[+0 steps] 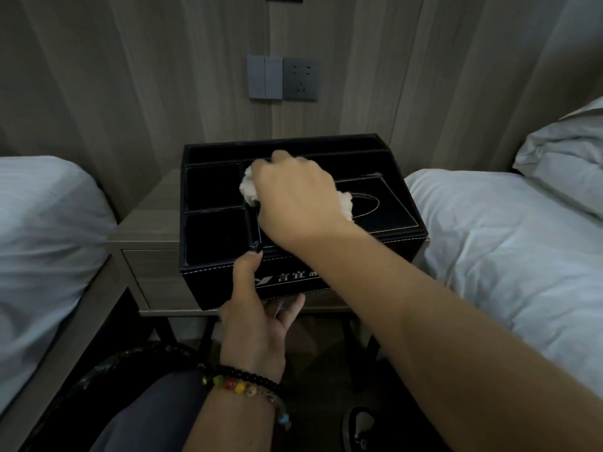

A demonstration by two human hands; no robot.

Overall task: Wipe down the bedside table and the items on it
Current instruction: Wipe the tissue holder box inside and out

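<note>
Black leather-look organiser box [385,220] with pale stitching along the edges, sitting on the wooden bedside table [143,223] at the frame's centre, tilted so the near edge overhangs the table front. Open, dark-lined compartments at 9 and 10 o'clock on its top, one long slot across 12 o'clock, and a lid with an oval tissue slot [365,203] toward 3 o'clock; white logo and characters printed on the front face at 6 o'clock. Pressed onto the middle of the top by the right hand [293,197]: a crumpled white cloth [249,190], fingers curled down and clamped on it, tufts showing at 9 and 3 o'clock of the knuckles. Below, at 6 o'clock of the box, the left hand [257,324], thumb lying up the front face to the rim, remaining fingers tucked under the base and gripping it, their tips hidden. Beaded bracelets [244,384] round the left wrist. Behind, at 12 o'clock, grey wall switches and a socket [300,79] on a wood-grain panel. White bedding [42,230] at 9 o'clock, more white bedding and a pillow [561,158] at 3 o'clock. At 7 o'clock, a dark round object, too dim to identify.
</note>
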